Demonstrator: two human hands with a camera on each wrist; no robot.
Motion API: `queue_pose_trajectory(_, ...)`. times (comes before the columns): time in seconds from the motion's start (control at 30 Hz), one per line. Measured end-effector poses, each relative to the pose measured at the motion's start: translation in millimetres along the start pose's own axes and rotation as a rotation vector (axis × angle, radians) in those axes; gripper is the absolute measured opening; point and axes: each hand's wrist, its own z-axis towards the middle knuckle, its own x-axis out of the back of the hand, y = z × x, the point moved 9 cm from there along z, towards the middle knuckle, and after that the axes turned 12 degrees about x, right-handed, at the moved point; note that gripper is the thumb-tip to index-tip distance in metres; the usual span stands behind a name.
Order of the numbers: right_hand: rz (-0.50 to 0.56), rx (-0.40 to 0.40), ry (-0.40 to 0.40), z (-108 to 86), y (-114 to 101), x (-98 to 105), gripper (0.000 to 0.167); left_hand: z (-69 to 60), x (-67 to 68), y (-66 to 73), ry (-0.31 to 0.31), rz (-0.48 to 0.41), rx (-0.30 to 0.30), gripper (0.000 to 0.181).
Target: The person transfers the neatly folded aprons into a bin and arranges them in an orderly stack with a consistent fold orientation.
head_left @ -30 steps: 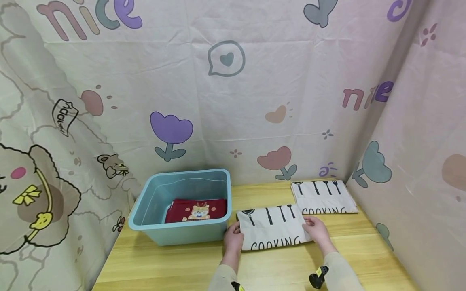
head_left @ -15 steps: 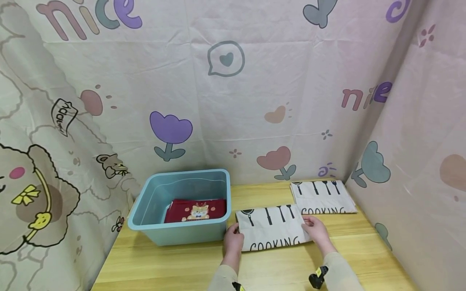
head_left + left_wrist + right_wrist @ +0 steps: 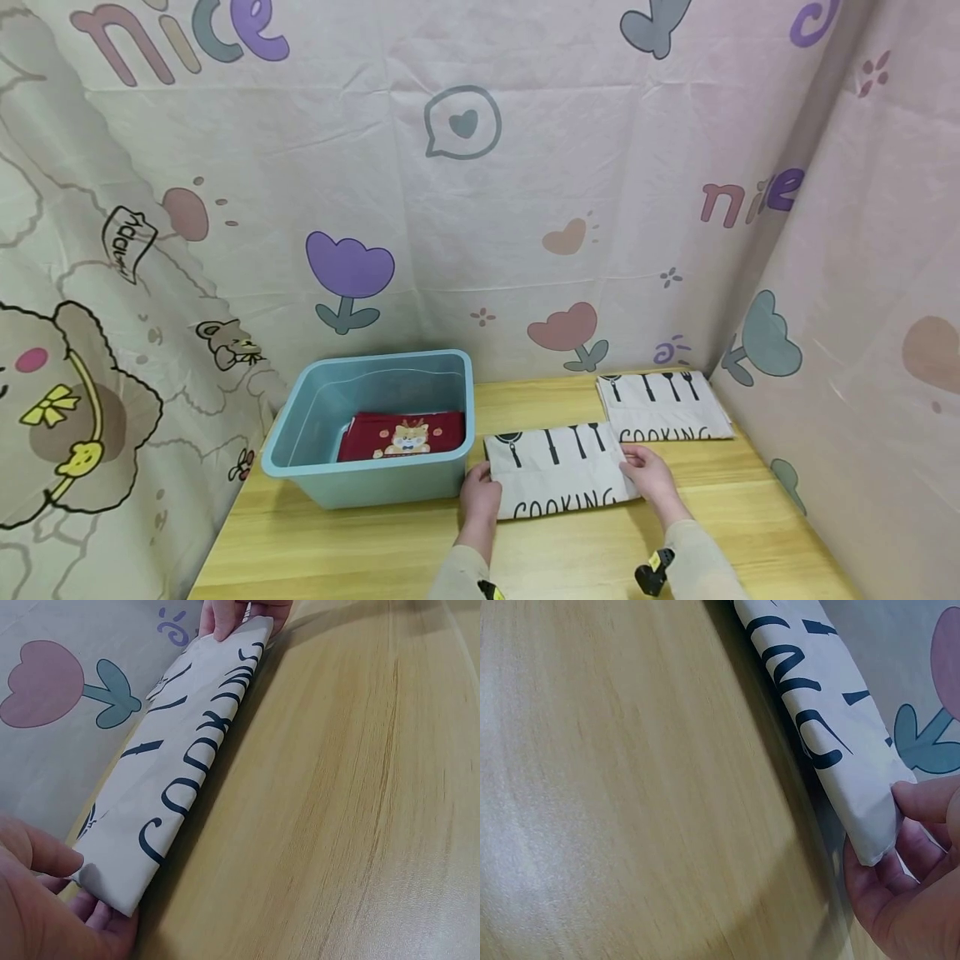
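A folded white cloth with black utensil prints and the word COOKING is held by its two short ends, just right of the blue bin. My left hand grips the left end. In the left wrist view, that hand's thumb lies on top and its fingers curl underneath. At the other end, my right hand pinches the cloth, thumb above and fingers below in the right wrist view. In both wrist views the cloth's near edge seems slightly raised, with a shadow below. Its underside is hidden.
The blue plastic bin stands on the wooden table at left, with folded red cloth printed with a cartoon animal inside. A matching folded white cloth lies at the back right. Patterned curtains surround the table.
Both hands and the held cloth keep practically the same place and grip. Only the head view shifts very slightly.
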Motion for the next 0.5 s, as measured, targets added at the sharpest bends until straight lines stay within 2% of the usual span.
queue_pose_trajectory(0.3, 0.014, -0.007, 0.014, -3.7, 2.4, 3.5, 0.036, 0.9, 0.8, -4.7, 0.014, -0.067, -0.002, 0.044)
queue_pose_trajectory(0.5, 0.04, -0.005, 0.014, -7.7, 0.7, 6.7, 0.038, 1.7, -1.1, -6.5, -0.003, -0.162, -0.004, 0.046)
